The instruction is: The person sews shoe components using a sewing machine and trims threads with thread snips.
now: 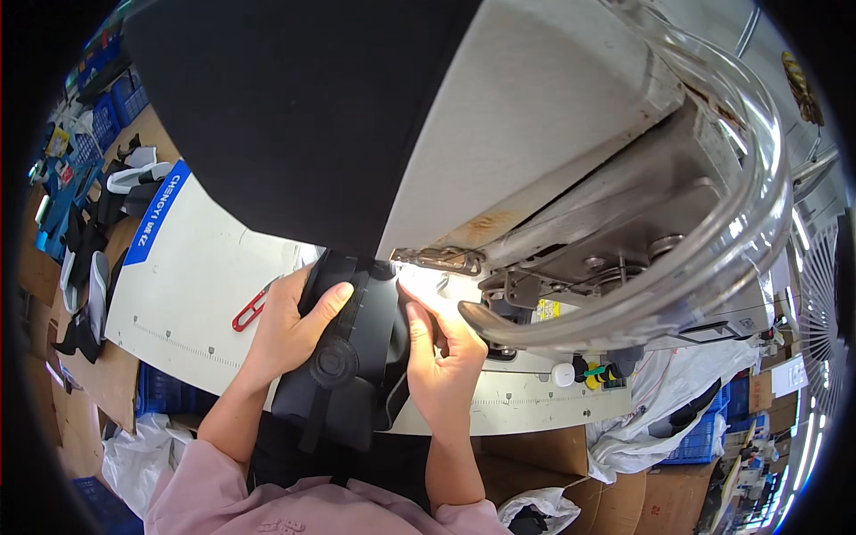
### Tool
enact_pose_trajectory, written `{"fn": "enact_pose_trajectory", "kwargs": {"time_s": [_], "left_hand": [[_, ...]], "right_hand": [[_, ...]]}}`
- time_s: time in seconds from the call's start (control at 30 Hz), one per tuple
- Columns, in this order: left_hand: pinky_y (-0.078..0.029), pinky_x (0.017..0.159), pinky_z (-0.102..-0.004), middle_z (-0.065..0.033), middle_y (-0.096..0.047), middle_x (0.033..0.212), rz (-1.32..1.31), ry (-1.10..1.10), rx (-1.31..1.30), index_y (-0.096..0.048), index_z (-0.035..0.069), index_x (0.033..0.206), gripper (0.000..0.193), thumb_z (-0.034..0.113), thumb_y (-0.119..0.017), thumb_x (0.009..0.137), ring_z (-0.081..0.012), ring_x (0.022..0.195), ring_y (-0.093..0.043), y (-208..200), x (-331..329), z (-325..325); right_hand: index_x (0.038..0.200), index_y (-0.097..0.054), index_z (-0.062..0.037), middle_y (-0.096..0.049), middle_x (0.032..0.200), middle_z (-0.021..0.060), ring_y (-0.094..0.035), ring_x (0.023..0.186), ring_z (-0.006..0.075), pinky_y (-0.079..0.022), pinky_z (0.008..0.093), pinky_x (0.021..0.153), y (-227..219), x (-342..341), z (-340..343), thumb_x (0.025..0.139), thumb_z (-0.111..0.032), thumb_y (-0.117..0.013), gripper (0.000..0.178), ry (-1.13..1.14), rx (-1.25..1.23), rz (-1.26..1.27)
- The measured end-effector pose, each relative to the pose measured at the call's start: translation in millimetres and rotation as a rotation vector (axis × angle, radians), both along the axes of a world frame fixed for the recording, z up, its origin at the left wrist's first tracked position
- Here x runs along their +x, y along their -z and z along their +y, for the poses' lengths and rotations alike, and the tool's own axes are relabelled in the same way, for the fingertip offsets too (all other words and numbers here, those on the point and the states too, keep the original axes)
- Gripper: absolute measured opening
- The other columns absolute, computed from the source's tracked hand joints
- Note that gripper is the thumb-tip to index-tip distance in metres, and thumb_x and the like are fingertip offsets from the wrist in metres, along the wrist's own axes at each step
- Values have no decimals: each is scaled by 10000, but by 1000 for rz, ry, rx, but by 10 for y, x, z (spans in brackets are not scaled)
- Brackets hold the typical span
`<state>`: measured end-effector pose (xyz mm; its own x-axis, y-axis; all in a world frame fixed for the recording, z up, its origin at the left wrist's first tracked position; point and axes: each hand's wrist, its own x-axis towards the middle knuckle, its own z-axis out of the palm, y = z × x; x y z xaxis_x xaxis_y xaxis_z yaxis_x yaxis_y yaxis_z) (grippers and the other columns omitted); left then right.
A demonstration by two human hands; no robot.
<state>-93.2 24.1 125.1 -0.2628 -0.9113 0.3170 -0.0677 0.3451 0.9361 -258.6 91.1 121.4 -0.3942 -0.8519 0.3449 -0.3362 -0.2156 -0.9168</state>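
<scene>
Just below the middle of the frame, a black piece (pixel 374 312) with a round ribbed disc (pixel 333 361) and a narrow strip (pixel 314 415) stands over the near part of the pale bench (pixel 205 294), its lower end hanging past the bench edge toward the person. The left hand (pixel 294 321) has its grip closed on the left side of this piece, thumb lying on top and most of the fingers hidden behind it. The right hand (pixel 446 361) is at the piece's right edge with thumb and fingers bent; bright lamp glare washes out the fingertips, so I cannot tell whether its grip is clenched on the edge or only pressing there. Above both hands, a grey machine head (pixel 526 134) fills the upper centre and right, beside a large black panel (pixel 303 116), and a clear curved tube (pixel 753 205) arcs down the right side. Red-handled snips (pixel 253 308) lie on the bench left of the left hand, and a small white round container (pixel 563 374) sits right of the right hand. Black-and-white pieces (pixel 96 290) lie at far left; a cardboard box (pixel 544 450) shows at lower right
</scene>
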Motion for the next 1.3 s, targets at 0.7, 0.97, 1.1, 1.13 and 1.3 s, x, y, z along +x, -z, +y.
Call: {"fn": "enact_pose_trajectory", "kwargs": {"time_s": [0.7,0.97,1.1,1.13,1.3], "left_hand": [[-462,1022,-469,-123,-695,1134,-395,397,-774,-651,45,982,207,213,-645,861,-317,1125,-643,-245,302,531],[-550,897,-416,-108,-724,1010,-276,232,-859,-688,26,914,138,119,-648,820,-266,1011,-690,-261,184,589],[-529,916,-432,-119,-721,1054,-260,237,-854,-672,46,958,233,259,-590,911,-298,1020,-689,-225,182,534],[-528,918,-432,-119,-722,1052,-257,248,-849,-672,47,958,247,275,-589,914,-299,1019,-690,-222,186,511],[-525,923,-433,-118,-721,1052,-240,254,-838,-672,48,961,264,295,-594,913,-295,1018,-691,-219,168,412]], "right_hand": [[1155,-721,-136,-463,757,97,-483,656,205,-382,274,604,-233,-148,422,835,117,-542,445,-177,18,369],[1235,-681,-174,-513,900,128,-561,740,275,-473,330,694,-261,-156,385,836,99,-569,496,-161,19,443],[1215,-693,-167,-552,930,137,-583,763,281,-479,330,711,-249,-153,334,835,106,-567,484,-155,41,436],[1203,-699,-163,-564,935,144,-591,768,286,-481,330,714,-247,-147,299,830,111,-568,481,-145,8,421],[1152,-716,-127,-592,957,170,-621,804,325,-490,365,734,-223,-184,194,806,116,-584,443,-130,-45,416]]}}
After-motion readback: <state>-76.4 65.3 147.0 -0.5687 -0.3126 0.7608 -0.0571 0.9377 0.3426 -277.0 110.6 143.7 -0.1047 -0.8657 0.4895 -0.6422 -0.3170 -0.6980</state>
